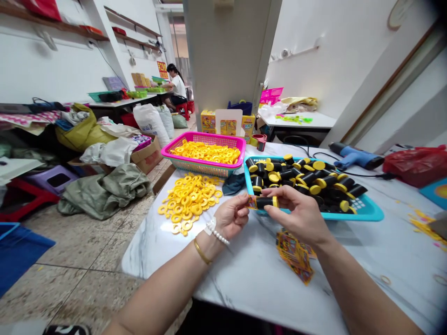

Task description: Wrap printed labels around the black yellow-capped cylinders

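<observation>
A small black tube with a yellow cap (264,203) is held level above the table between my hands. My right hand (302,215) grips its capped end between thumb and fingers. At the other end, my left hand (228,217) pinches a colourful printed sleeve (252,201) that sits against the tube; how far it goes over the tube is unclear. Just behind is a blue basket (372,212) full of similar black tubes with yellow caps (307,179). A fanned stack of printed sleeves (295,256) lies below my right hand. Left of my hands spreads a pile of yellow ring-shaped pieces (190,200).
A pink basket (168,152) filled with more yellow pieces stands at the table's far left. A blue heat gun (359,157) and a red plastic bag (415,165) lie at the right. Printed boxes (247,124) stand behind. Another person (178,87) sits at a distant table.
</observation>
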Motion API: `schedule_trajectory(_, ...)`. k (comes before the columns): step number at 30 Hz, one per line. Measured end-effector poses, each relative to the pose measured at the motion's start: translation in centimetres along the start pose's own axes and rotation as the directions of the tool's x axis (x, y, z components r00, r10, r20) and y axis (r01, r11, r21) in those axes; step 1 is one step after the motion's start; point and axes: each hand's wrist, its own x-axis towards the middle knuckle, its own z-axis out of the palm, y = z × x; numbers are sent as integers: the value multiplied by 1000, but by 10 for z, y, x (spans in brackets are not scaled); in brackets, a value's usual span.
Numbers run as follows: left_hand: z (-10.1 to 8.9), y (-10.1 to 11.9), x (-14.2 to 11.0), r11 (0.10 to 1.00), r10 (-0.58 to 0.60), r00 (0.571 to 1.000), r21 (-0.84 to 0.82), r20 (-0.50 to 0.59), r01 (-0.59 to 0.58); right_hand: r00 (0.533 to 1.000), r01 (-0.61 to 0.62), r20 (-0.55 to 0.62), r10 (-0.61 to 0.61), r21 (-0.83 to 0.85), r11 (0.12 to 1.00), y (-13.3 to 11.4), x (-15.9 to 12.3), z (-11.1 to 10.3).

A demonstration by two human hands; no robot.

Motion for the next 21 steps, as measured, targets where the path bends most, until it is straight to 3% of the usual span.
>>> schedule_trajectory(3,-1,-1,1,1000,11,1000,26,14,-12,999,-43,-3,43,58,997,7,0,4)
schedule_trajectory(6,0,-3,0,991,82,997,104,6,-82,999,-11,-43,16,108,994,9,0,9)
schedule_trajectory(9,2,-5,-2,951,207,978,239,-26,-195,996,54,-81,-40,176,983,9,1,11)
schedule_trajectory(12,4,-4,-6,888,361,930,330,-66,-321,988,100,-140,-69,222,970,8,2,6)
schedule_trajectory(14,5,-1,-8,873,368,930,347,-5,-343,989,100,-132,-71,229,968,8,3,2)
schedule_trajectory(16,6,3,-11,876,302,947,361,107,-320,993,98,-78,-84,197,976,7,3,-2)
schedule_trajectory(21,4,5,-12,831,273,932,430,238,-353,968,250,29,-249,-64,966,-2,1,-11)
